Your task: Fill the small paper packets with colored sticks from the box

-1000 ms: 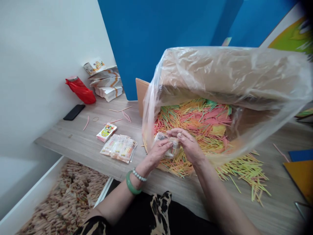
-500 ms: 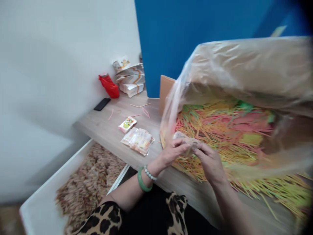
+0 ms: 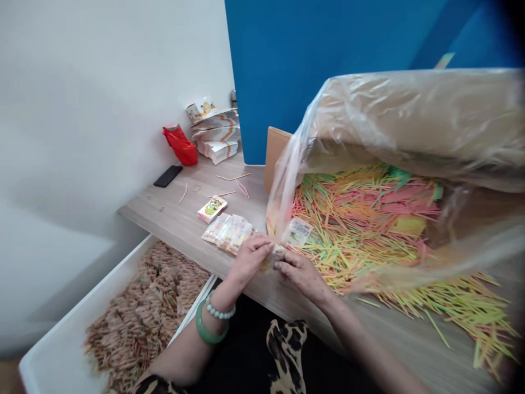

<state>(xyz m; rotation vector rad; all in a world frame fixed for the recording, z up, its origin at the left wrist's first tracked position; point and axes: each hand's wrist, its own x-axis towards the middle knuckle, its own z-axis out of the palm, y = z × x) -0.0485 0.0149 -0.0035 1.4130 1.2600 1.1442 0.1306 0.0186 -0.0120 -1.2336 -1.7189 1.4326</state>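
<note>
Both hands meet over the table's front edge, just left of a carton lined with clear plastic. My left hand [image 3: 251, 256] is closed, thumb and fingers pinching a small see-through packet [image 3: 276, 253]. From the other side, my right hand [image 3: 302, 273] pinches the same packet. Its contents are too blurred and covered to make out. Just beyond the fingers, a printed clear packet [image 3: 298, 231] lies at the near left of the colourful thin strips [image 3: 353, 219]. Left of my left hand lie several flat clear packets [image 3: 228, 232] and a small stack of printed cards [image 3: 212, 208].
The plastic liner [image 3: 303, 137] hangs over the carton's left side. Loose yellow-green strips [image 3: 459, 306] spill over the table at right. A white bin [image 3: 53, 350] of small brownish bundles stands below left. Farther back are a black phone [image 3: 168, 176], red bag [image 3: 180, 146] and stacked white packs [image 3: 217, 137].
Both hands have moved left, from over the strips to the table edge, with the packet between them. The printed clear packet on the strips now shows uncovered.
</note>
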